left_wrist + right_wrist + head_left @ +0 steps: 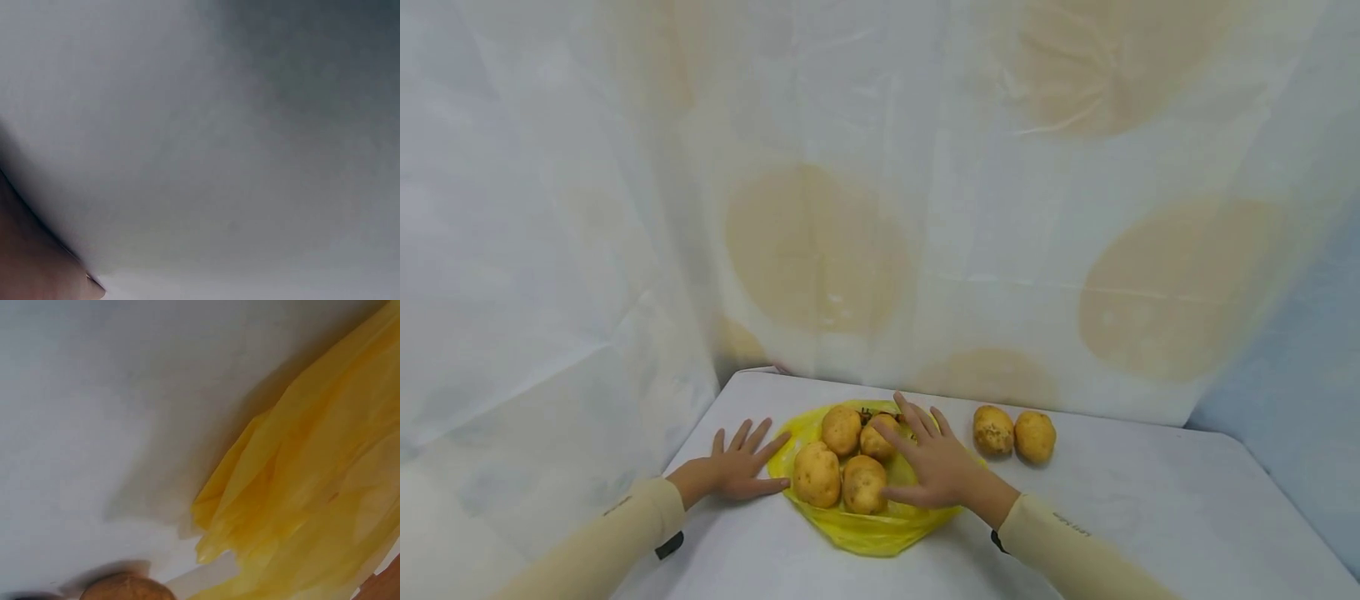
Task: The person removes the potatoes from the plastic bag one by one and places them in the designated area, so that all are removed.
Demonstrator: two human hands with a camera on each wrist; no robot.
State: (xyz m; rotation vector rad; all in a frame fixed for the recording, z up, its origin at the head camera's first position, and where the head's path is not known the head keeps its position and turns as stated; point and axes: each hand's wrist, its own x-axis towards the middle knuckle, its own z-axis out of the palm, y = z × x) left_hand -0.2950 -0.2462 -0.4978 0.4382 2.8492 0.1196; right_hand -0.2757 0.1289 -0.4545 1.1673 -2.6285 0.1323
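A yellow plastic bag (880, 533) lies spread on the table, with several potatoes (817, 475) resting on it. My left hand (737, 467) is spread flat on the table at the bag's left, its fingertips by the bag's edge. Over the right part of the bag is my right hand (936, 462), fingers spread and straight, the thumb close to the front right potato (864, 485). Neither hand grips anything. In the right wrist view the bag (300, 487) shows crumpled folds. The left wrist view shows mostly blurred table and a bit of the hand (37, 262).
Two more potatoes (993, 431) sit side by side to the right of the bag. Small dark bits (868, 414) lie at the bag's back. The white table (1150, 500) backs onto a hanging white sheet (985, 208) with tan spots.
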